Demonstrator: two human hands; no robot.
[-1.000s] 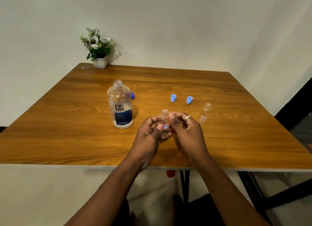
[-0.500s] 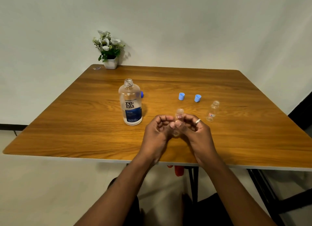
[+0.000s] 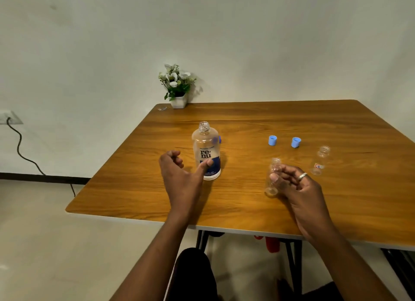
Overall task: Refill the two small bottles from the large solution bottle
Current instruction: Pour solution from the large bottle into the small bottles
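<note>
Right grip (image 3: 289, 184) clamps small bottle (image 3: 272, 177); left grip (image 3: 179, 168) apart beside large bottle (image 3: 206, 150).

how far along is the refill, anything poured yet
Done: all three bottles are uncapped, two light blue caps on the table. In hand: right hand holds one small bottle, left hand reaches for the large bottle. Left: filling both, including the second small bottle, recapping.

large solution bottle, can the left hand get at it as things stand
Probably yes. The left hand is open and empty right beside the large solution bottle, thumb already near its label, with nothing between them. The right hand holds a small bottle.
</note>
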